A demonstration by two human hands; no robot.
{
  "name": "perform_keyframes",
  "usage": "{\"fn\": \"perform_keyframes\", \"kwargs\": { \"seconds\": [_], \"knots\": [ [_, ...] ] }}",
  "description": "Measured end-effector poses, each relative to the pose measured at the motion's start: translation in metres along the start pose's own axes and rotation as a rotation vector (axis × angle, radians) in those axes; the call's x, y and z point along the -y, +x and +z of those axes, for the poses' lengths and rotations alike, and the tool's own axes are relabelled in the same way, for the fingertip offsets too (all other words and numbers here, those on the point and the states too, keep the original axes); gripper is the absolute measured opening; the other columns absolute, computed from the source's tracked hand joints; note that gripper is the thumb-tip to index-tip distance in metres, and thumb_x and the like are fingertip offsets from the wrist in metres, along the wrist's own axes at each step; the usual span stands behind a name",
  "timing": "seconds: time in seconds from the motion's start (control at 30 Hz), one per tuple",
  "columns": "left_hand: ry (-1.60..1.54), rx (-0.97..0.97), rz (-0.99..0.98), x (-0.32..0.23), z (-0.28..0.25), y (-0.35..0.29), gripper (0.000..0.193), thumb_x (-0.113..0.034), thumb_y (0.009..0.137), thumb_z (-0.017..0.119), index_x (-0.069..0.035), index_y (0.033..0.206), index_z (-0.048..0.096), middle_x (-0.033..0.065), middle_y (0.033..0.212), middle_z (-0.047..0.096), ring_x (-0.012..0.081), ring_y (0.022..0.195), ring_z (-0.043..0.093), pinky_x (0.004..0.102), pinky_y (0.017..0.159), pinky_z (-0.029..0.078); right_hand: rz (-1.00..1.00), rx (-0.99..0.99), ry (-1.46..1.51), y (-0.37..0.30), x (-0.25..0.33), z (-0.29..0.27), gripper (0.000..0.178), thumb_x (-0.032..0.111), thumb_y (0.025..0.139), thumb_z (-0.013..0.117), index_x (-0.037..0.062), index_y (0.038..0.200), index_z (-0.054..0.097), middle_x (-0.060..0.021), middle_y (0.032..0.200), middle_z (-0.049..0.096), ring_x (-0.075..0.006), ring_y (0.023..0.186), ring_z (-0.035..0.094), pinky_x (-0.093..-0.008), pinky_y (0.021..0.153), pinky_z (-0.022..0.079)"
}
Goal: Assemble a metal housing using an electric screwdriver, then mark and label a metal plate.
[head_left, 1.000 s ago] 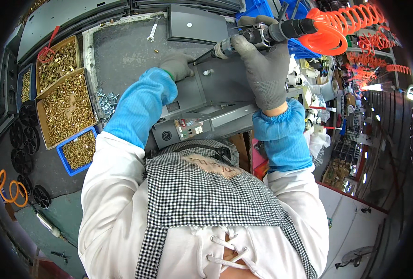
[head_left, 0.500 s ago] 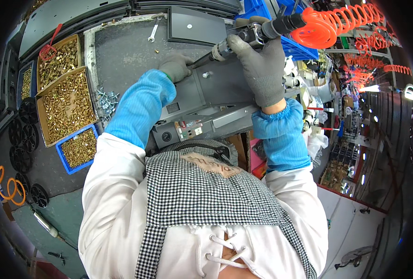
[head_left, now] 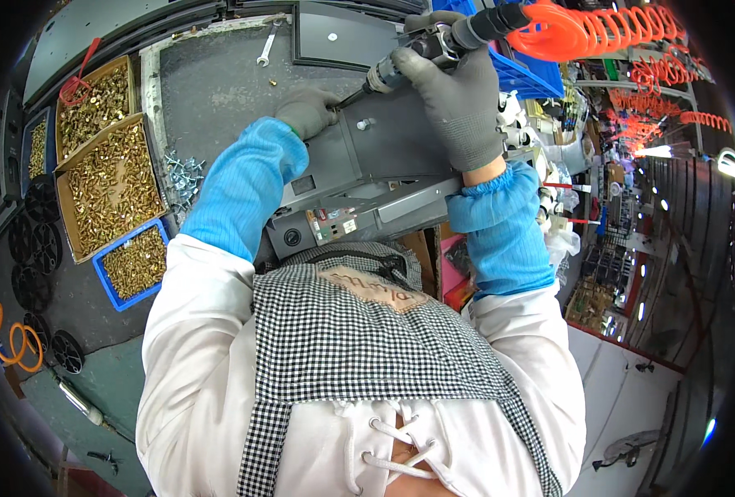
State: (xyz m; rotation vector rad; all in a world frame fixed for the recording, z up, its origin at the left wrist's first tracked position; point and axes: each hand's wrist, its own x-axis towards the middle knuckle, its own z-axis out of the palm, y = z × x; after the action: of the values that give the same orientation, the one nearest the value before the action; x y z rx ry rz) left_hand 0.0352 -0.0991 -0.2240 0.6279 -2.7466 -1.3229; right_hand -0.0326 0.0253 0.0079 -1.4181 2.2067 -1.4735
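My right hand (head_left: 465, 103), in a grey glove, is closed around an air screwdriver (head_left: 385, 74) that leans down to the left. Its long bit ends at the gloved fingertips of my left hand (head_left: 305, 113). Those fingers are pinched together at the edge of a grey sheet-metal housing (head_left: 400, 137); whatever they hold is hidden. A small white knob-like part (head_left: 364, 124) stands on the housing. Nearer to me, the housing's front panel (head_left: 359, 219) carries a round black part and small coloured labels.
Left of my left arm are cartons of brass-coloured screws (head_left: 110, 186), a blue tray (head_left: 135, 263) of smaller ones and loose silver screws (head_left: 183, 176). A wrench (head_left: 269, 45) and a flat grey panel (head_left: 334, 35) lie beyond. A coiled orange hose (head_left: 599, 31) runs from the screwdriver.
The screwdriver and my right hand have shifted slightly up and left in the picture, along with most of the scene. The bit stays at my left fingertips.
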Motion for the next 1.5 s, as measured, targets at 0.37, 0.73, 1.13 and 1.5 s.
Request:
{"fn": "perform_keyframes", "kwargs": {
  "seconds": [0.37, 0.73, 1.13, 1.5],
  "knots": [
    [0.059, -0.02, -0.044, -0.007, 0.0, -0.008, 0.031, -0.03, 0.096, 0.065, -0.021, 0.125, 0.07, 0.0133, 0.115, 0.068, 0.0337, 0.113, 0.063, 0.0455, 0.097, 0.048, 0.081, -0.061, 0.09, -0.02, 0.023, -0.02, 0.045, 0.007, 0.09, 0.074, 0.0014, 0.129, 0.053, -0.0102, 0.119, 0.068, -0.014, 0.102, 0.064, -0.0307, 0.094, 0.052],
    [-1.537, 0.087, -0.059, 0.028, -0.026, -0.05, 0.038, -0.029, 0.106, 0.055, -0.005, 0.134, 0.056, 0.0002, 0.101, 0.057, 0.0054, 0.077, 0.046, 0.0191, 0.064, 0.041, -0.09, -0.236, 0.513, -0.019, 0.043, -0.039, 0.048, 0.004, 0.089, 0.074, -0.0016, 0.129, 0.049, -0.0181, 0.121, 0.066, -0.0243, 0.111, 0.065, -0.0389, 0.097, 0.056],
    [-1.902, 0.255, 0.046, 0.025, -0.024, -0.067, 0.036, -0.029, 0.103, 0.061, -0.005, 0.127, 0.051, -0.0004, 0.095, 0.051, 0.0047, 0.072, 0.039, 0.0169, 0.058, 0.034, -0.065, -0.241, 0.495, -0.023, 0.049, -0.046, 0.038, 0.008, 0.092, 0.072, -0.0032, 0.125, 0.056, -0.0179, 0.117, 0.069, -0.0236, 0.106, 0.068, -0.0374, 0.093, 0.058],
    [-1.436, -0.051, 0.053, 0.014, -0.022, -0.058, 0.031, -0.017, 0.103, 0.061, -0.003, 0.13, 0.064, 0.0093, 0.115, 0.071, 0.0047, 0.074, 0.047, 0.0196, 0.065, 0.041, 0.097, -0.352, 0.442, -0.016, 0.05, -0.057, 0.03, 0.008, 0.091, 0.073, -0.002, 0.117, 0.064, -0.0143, 0.106, 0.071, -0.0204, 0.093, 0.071, -0.0329, 0.084, 0.059]
  ]
}}
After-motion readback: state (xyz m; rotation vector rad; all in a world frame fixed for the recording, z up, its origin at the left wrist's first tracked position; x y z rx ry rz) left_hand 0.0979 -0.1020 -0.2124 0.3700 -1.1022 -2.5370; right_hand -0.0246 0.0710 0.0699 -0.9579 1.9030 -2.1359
